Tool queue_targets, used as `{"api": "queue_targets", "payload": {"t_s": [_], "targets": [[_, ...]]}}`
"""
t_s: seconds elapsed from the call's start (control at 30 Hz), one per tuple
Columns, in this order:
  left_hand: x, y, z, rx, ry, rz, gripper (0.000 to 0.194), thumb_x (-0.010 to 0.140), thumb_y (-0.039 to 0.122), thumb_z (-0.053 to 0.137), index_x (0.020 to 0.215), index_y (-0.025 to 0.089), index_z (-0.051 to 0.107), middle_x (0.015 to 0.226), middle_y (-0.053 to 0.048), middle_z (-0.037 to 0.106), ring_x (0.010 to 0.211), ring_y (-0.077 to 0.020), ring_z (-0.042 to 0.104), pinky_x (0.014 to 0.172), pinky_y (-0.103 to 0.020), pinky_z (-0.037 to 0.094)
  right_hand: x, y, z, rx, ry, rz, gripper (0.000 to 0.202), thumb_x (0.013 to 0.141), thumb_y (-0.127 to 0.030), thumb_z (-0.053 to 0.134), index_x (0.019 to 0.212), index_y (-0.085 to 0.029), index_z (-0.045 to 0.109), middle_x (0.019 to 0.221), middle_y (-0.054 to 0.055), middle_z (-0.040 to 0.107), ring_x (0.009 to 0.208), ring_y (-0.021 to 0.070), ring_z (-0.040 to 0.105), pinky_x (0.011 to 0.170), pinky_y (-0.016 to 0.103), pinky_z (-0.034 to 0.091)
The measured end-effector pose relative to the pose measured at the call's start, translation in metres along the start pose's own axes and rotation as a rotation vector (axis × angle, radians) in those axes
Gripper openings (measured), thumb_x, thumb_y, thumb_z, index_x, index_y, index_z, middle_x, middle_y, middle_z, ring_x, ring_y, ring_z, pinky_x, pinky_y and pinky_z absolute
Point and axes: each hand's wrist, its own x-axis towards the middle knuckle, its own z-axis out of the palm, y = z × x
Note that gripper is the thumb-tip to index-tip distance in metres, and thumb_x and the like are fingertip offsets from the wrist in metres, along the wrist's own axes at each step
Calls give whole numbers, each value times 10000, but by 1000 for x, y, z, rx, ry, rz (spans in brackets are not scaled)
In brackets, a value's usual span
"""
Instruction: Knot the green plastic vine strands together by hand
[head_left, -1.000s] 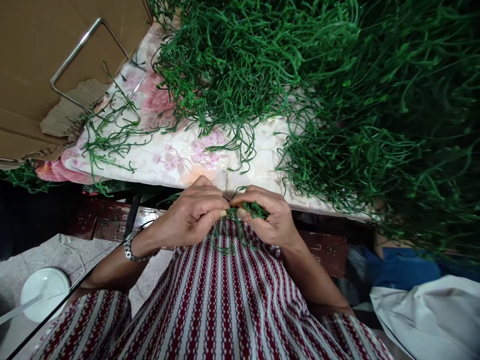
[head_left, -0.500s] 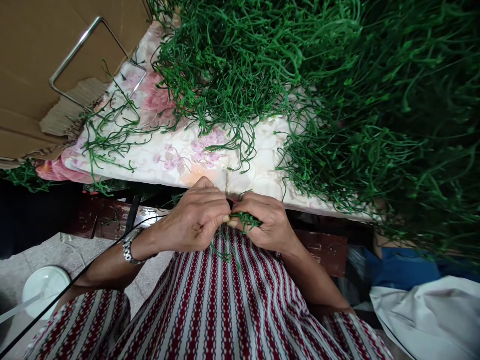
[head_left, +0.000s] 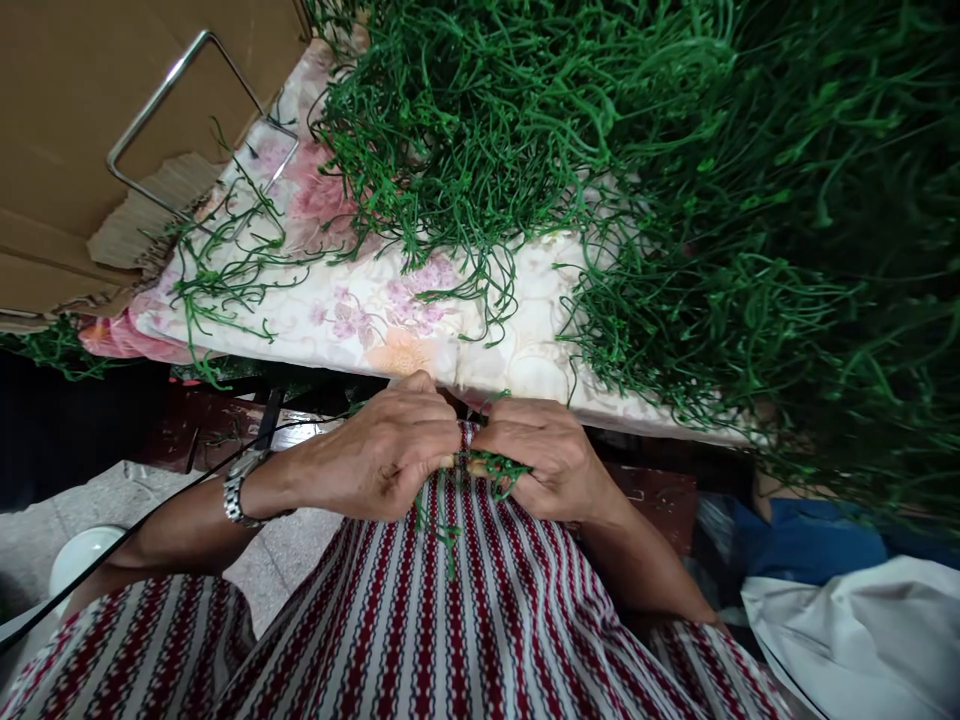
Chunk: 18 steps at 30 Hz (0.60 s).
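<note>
Over my striped lap, just below the table's edge, my left hand [head_left: 401, 445] is closed, with green stems [head_left: 448, 540] hanging beneath its fingers. A small gap separates it from my right hand [head_left: 536, 455], which is closed around a small bunch of green stems [head_left: 504, 470] that curls out over its fingers. Past both hands, a large heap of the same thin green stems [head_left: 465, 130] covers much of the floral tablecloth [head_left: 322, 320]. A looser small group of stems [head_left: 225, 275] lies on the cloth at the left.
A cardboard box [head_left: 67, 110] and a bent metal wire frame [head_left: 161, 95] stand at the upper left. A black cable [head_left: 172, 510] crosses over my left forearm. A white round lid [head_left: 86, 555] is at the lower left, and white fabric [head_left: 862, 630] at the lower right.
My hands have moved slightly down toward my lap and a little apart. The stems under my left hand hang lower, and my left wrist has shifted left.
</note>
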Motion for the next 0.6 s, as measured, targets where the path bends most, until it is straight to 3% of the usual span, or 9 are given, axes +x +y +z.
{"api": "queue_targets", "payload": {"t_s": [0.23, 0.47, 0.53, 0.6], "targets": [[1, 2, -9, 17, -74, 41, 191, 749, 59, 372, 602, 179, 397, 571, -1, 469, 598, -141, 388, 642, -301, 365, 1, -4, -8, -12, -55, -17, 201, 685, -67, 412, 690, -163, 588, 590, 8, 551, 557, 121, 471, 550, 269, 405], [4, 0, -11, 24, -28, 87, 198, 717, 32, 378, 596, 189, 382, 555, -8, 480, 579, -149, 415, 610, -308, 366, 2, -9, -14, -38, -76, 22, 186, 714, -65, 442, 720, -172, 595, 623, 13, 575, 567, 125, 479, 559, 285, 415], [-1, -4, -14, -34, 16, 68, 220, 736, 39, 386, 580, 193, 362, 533, 3, 453, 554, -140, 408, 588, -298, 359, 0, -10, -26, -18, -8, 41, 190, 737, -75, 452, 747, -187, 604, 621, 11, 575, 561, 126, 482, 534, 284, 406], [-7, -8, -19, -114, 132, -15, 254, 780, 63, 403, 567, 192, 354, 518, 18, 427, 517, -120, 385, 558, -278, 347, -2, -11, -42, 6, 183, 39, 208, 763, -86, 456, 791, -212, 620, 615, 7, 562, 544, 120, 471, 486, 274, 376]]}}
